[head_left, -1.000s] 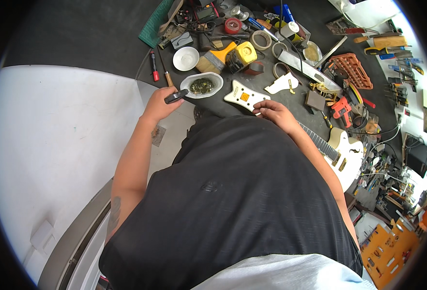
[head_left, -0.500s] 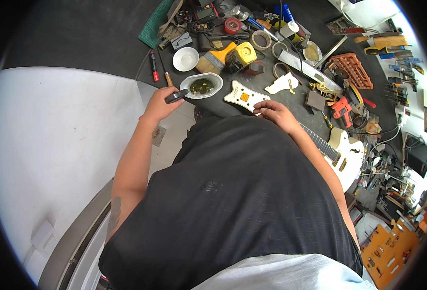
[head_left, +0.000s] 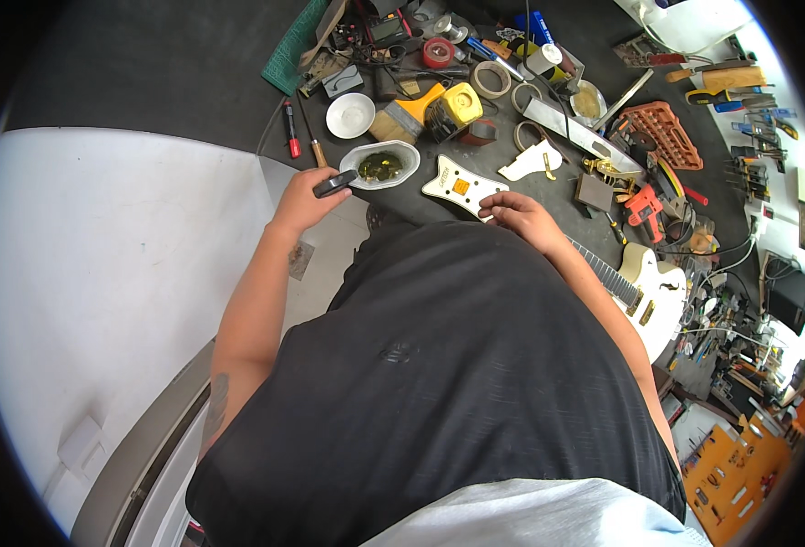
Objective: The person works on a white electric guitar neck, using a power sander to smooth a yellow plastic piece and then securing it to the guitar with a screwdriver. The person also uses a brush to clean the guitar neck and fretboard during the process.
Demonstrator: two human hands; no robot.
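Observation:
In my left hand (head_left: pixel 304 202) is a small black rounded object (head_left: pixel 334 183), whose kind I cannot make out. It is close to the left rim of a white oval dish (head_left: pixel 404 164) with dark greenish contents. A white electric guitar lies along the bench edge, its headstock (head_left: pixel 440 185) pointing left, with holes and an orange square on it. My right hand (head_left: pixel 522 217) is closed over the neck just behind that headstock, hiding part of it. Farther right appear the fretboard (head_left: pixel 605 271) and the white body (head_left: pixel 662 314). My fingertips' underside is hidden.
Beyond the dish are a white bowl (head_left: pixel 350 116), a wide paintbrush (head_left: pixel 408 111) and a yellow tape measure (head_left: pixel 461 104). A red screwdriver (head_left: pixel 292 132) lies at left. A white pickguard-like plate (head_left: pixel 532 160), tape rolls (head_left: pixel 491 80) and a red drill (head_left: pixel 644 210) crowd the right.

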